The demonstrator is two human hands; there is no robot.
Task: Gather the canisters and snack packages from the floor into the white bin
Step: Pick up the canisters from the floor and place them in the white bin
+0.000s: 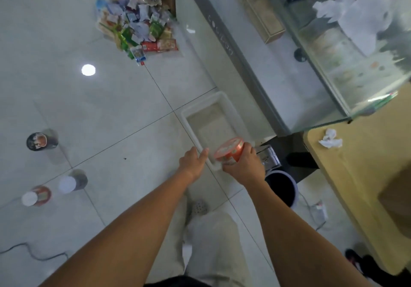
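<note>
Right hand (pixel 242 164): is gripping the orange canister (pixel 229 151), fingers curling round its right wall.
Orange canister: a short round tub with a glossy orange wall and a flat printed lid; it is tilting lid-up over the near end of the white bin (pixel 231 111), just ahead and left of the palm.
Left hand (pixel 192 161): is resting on the bin's near-left rim, forefinger lying straight along it; the other fingers are hidden, so a hold cannot be told.
White bin: smooth rectangular plastic with rounded corners, is sitting on the glossy tiled floor (pixel 100 108).
Dark canister (pixel 41 141), white-lidded canister (pixel 72 182), red canister (pixel 36 195): cylinders, are standing upright well to the left.
Snack packages (pixel 138 22): crinkled packets, are lying heaped far ahead.
</note>
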